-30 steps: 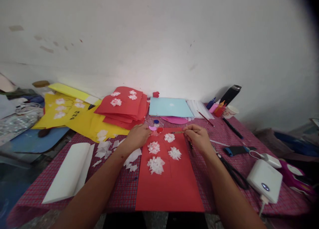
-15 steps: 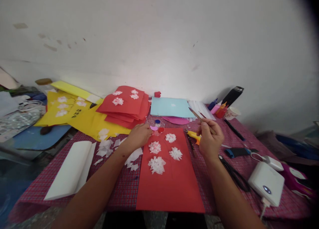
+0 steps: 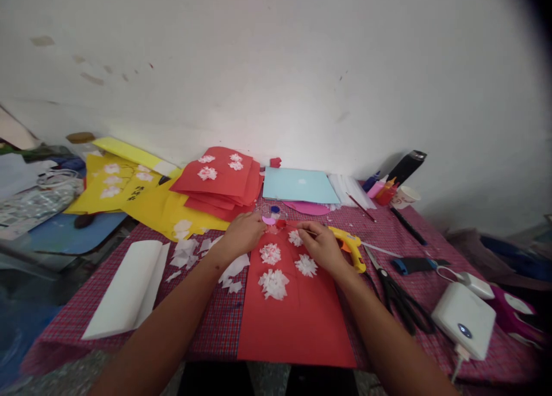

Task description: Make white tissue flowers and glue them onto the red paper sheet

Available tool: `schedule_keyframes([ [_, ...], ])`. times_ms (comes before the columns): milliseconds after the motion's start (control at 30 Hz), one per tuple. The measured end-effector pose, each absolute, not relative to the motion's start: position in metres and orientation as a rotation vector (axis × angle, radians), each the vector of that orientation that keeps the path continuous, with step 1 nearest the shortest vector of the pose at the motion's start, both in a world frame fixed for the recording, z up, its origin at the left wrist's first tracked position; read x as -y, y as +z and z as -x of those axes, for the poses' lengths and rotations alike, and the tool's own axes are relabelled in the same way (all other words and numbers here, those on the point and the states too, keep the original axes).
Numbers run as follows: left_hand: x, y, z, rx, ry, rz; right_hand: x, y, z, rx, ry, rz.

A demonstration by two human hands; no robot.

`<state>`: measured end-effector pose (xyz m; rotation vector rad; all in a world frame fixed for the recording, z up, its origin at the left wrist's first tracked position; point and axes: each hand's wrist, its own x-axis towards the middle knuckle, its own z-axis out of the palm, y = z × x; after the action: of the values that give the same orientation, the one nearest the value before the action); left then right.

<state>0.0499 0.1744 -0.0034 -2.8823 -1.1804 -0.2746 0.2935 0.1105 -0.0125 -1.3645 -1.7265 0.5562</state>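
My left hand (image 3: pixel 245 233) grips the near left edge of a clear paint palette (image 3: pixel 269 220) with pink, blue and red paint in its wells. In my right hand (image 3: pixel 321 245) is a thin paintbrush (image 3: pixel 312 233), held low with its tip end toward the red well. Beneath both lies a red paper sheet (image 3: pixel 297 333) carrying several ruffled white paper flowers (image 3: pixel 273 284). One of these, the upper left flower (image 3: pixel 270 254), has red-pink specks. My right hand partly covers the upper right flower (image 3: pixel 295 238).
White paper scraps (image 3: pixel 184 253) and a folded white sheet (image 3: pixel 125 289) lie left. Stacked red cards (image 3: pixel 219 175) and yellow cards (image 3: pixel 164 209) sit behind. On the right are a yellow glue gun (image 3: pixel 352 245), black scissors (image 3: pixel 399 298), paint bottles (image 3: pixel 385 192) and a white power bank (image 3: pixel 463 321).
My right hand has come down and left with the paintbrush, from above the glue gun to the palette's red paint. My left hand stays at the palette.
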Motion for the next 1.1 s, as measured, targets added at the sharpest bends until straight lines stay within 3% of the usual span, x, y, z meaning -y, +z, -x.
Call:
schedule_keyframes([
  [567,-0.176,-0.005,-0.049,1.164,-0.268,2.87,-0.098,0.007,-0.304,1.225,0.788,1.231],
  [1100,-0.175,-0.004,-0.05,1.183,-0.278,2.882,-0.091,0.006,-0.288,1.4,1.168,1.2],
])
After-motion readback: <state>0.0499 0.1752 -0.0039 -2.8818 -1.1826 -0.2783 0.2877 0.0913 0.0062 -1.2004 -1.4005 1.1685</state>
